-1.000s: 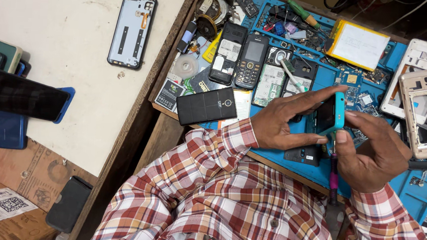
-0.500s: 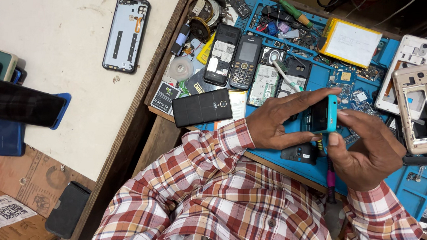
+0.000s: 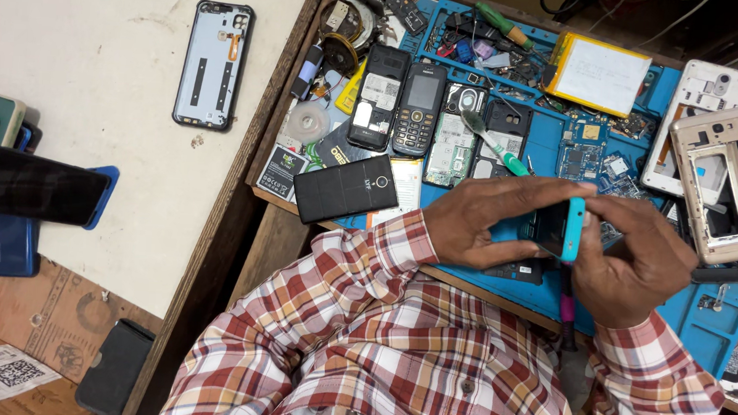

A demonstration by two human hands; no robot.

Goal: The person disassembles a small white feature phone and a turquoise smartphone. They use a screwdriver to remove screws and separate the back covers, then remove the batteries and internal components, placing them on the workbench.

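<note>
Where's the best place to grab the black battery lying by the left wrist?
Take the black battery across its two long edges, coming straight down from above. It lies flat and slightly tilted on the blue mat, its long sides look free, and the left hand sits just to its right.

Cluttered table (image 3: 90,67) with blue work mat (image 3: 549,141)

On the pale left part lies 1 phone back cover (image 3: 213,63); the mat at right carries 2 keypad phones (image 3: 399,108), a yellow-edged battery (image 3: 605,74) and a gold phone frame (image 3: 719,184).
</note>
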